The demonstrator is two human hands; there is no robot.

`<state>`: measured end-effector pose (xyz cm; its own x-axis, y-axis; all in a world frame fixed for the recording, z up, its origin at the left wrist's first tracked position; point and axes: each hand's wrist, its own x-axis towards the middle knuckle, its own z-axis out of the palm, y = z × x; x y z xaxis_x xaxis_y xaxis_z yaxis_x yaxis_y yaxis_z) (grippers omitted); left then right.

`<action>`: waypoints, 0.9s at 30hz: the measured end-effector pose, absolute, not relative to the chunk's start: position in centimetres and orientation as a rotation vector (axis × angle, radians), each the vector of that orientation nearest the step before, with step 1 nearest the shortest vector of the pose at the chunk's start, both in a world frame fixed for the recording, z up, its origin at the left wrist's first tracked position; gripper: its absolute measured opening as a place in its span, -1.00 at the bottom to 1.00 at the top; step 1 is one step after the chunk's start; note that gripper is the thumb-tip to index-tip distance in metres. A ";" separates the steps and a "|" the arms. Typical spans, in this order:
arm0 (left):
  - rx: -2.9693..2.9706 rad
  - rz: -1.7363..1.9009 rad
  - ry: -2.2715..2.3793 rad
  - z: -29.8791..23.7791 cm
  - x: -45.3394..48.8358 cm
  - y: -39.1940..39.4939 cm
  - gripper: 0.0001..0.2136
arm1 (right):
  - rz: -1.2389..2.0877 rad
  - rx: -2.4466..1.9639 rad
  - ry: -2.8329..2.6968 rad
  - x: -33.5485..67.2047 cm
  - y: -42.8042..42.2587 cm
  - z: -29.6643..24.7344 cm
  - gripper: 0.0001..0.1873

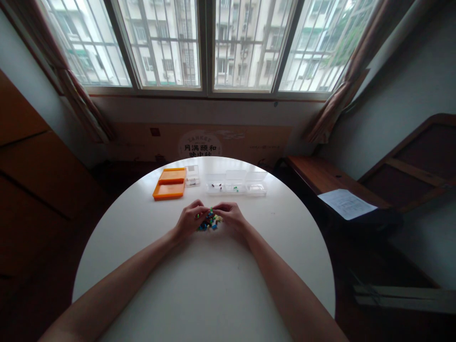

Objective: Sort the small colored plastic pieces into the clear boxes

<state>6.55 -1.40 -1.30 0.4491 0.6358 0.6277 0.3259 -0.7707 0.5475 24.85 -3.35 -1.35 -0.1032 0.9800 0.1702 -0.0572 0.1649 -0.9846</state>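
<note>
Over a small pile of tiny coloured building bricks [214,226] my two hands come together, fingertips nearly meeting. The pile shows blue, dark, yellow, green and red bits. Between the fingertips a small green brick [211,209] shows. My left hand [188,219] is closed in a pinch at its left side, and my right hand [232,214] pinches from the right. Fingers hide part of the pile's back and edges. Exact brick shapes are too small to make out.
Behind my hands stand an orange two-part tray [168,196], a small clear case [193,169] and several open clear boxes [256,193], some holding dark or green bits. All rest on the round white table [221,294]. A paper [346,204] lies on a wooden bench [313,175] at right.
</note>
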 end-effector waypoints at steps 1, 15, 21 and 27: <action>2.354 1.245 0.813 -1.3 6.6 -1.4 -0.88 | 1.183 -0.995 -1.325 24.8 -3.4 -1.3 -0.72; 2.362 1.236 0.808 -1.0 6.5 -1.6 -0.85 | 1.218 -0.989 -1.312 24.8 -3.6 -0.9 -0.69; 2.366 1.243 0.810 -1.1 6.5 -1.6 -0.85 | 1.206 -0.994 -1.325 24.8 -3.6 -0.9 -0.69; 2.376 1.251 0.798 -1.3 6.4 -1.4 -0.86 | 1.227 -0.983 -1.308 24.8 -3.6 -0.9 -0.70</action>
<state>6.44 -1.44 -1.32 0.4547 0.6184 0.6410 0.3199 -0.7851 0.5304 24.82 -3.57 -0.87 -0.1201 0.9815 0.1490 -0.0861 0.1392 -0.9865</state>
